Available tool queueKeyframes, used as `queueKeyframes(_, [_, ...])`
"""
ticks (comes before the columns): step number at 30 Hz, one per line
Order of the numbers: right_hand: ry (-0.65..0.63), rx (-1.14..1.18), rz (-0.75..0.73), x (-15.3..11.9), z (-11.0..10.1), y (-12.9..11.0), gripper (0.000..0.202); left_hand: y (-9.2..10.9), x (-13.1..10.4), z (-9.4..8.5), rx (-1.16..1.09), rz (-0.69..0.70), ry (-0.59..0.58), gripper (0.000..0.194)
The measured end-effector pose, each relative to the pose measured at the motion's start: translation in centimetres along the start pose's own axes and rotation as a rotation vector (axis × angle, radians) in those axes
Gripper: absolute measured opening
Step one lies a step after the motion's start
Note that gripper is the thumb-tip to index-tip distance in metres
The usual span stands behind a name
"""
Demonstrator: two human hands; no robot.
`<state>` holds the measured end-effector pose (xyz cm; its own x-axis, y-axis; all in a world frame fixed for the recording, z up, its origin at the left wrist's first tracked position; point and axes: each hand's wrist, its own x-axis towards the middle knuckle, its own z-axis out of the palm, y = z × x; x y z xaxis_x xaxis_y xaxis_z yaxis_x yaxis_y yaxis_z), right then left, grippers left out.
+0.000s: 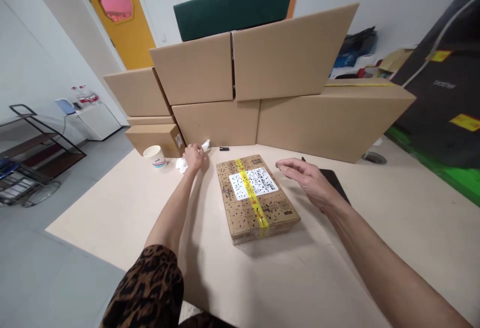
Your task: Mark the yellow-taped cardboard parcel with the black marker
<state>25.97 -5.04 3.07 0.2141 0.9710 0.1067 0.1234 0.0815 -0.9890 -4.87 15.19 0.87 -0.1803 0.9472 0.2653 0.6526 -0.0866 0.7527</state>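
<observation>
A flat cardboard box (240, 213) with black specks, a white label and a yellow tape strip lies on the pale table (150, 218). Beyond its far left corner, my left hand (194, 157) is closed around something I cannot make out. White crumpled tissue (181, 165) lies beside that hand, and another white piece (206, 144) shows past the fingers. Just off the box's right side my right hand (302, 175) hovers with its fingers stretched out, holding nothing. A black flat object (335, 184) is partly hidden behind the right hand.
A paper cup (154, 156) stands at the left. Large cardboard boxes (217, 123) are stacked along the table's back, topped by a dark green box (236, 5). A small black object (224, 149) lies before them. A cart (33, 143) stands left on the floor.
</observation>
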Motion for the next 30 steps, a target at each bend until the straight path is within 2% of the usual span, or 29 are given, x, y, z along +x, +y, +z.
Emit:
queueKeyframes(4, [0.028, 0.023, -0.014, 0.1, 0.1, -0.1, 0.046, 0.7, -0.4, -1.9, -0.214, 0.017, 0.019, 0.014])
queueKeyframes(6, [0.044, 0.053, -0.044, -0.1, 0.3, -0.3, 0.044, 1.5, -1.7, -3.1, -0.335, 0.050, -0.041, 0.014])
queueKeyframes(8, [0.031, 0.108, -0.068, -0.5, 0.7, -0.9, 0.042, 2.7, -3.9, -4.4, -0.449, 0.077, -0.154, 0.019])
queueKeyframes(9, [0.000, 0.147, -0.068, -0.8, 1.0, -1.4, 0.040, 3.4, -5.3, -5.0, -0.532, 0.091, -0.234, 0.026])
queueKeyframes(11, [-0.096, 0.236, -0.037, -1.7, 1.9, -2.5, 0.039, 4.8, -8.5, -6.1, -0.902, 0.077, -0.542, 0.039])
queueKeyframes(12, [-0.157, 0.281, -0.012, -2.2, 2.4, -3.1, 0.039, 5.5, -10.2, -6.6, -1.002, 0.066, -0.661, 0.043])
queueKeyframes(14, [-0.290, 0.363, 0.038, -3.4, 3.8, -4.4, 0.044, 6.8, -13.3, -7.4, -1.087, 0.045, -0.829, 0.040])
queueKeyframes(16, [-0.419, 0.455, 0.103, -4.4, 5.0, -5.5, 0.046, 7.6, -15.9, -8.0, -1.073, 0.041, -0.959, 0.034])
queueKeyframes(18, [-0.470, 0.531, 0.179, -5.2, 5.8, -6.2, 0.044, 8.0, -17.6, -8.5, -1.056, 0.029, -1.037, 0.033])
queueKeyframes(20, [-0.432, 0.577, 0.235, -5.9, 5.8, -6.6, 0.043, 7.9, -18.6, -9.2, -1.059, 0.007, -1.044, 0.033])
queueKeyframes(25, [-0.321, 0.617, 0.267, -7.8, 4.5, -7.5, 0.044, 7.1, -20.3, -11.1, -1.123, -0.081, -0.949, 0.033])
queueKeyframes(30, [-0.363, 0.603, 0.216, -9.6, 4.3, -10.2, 0.039, 8.1, -23.2, -13.0, -1.256, -0.180, -0.929, 0.029])
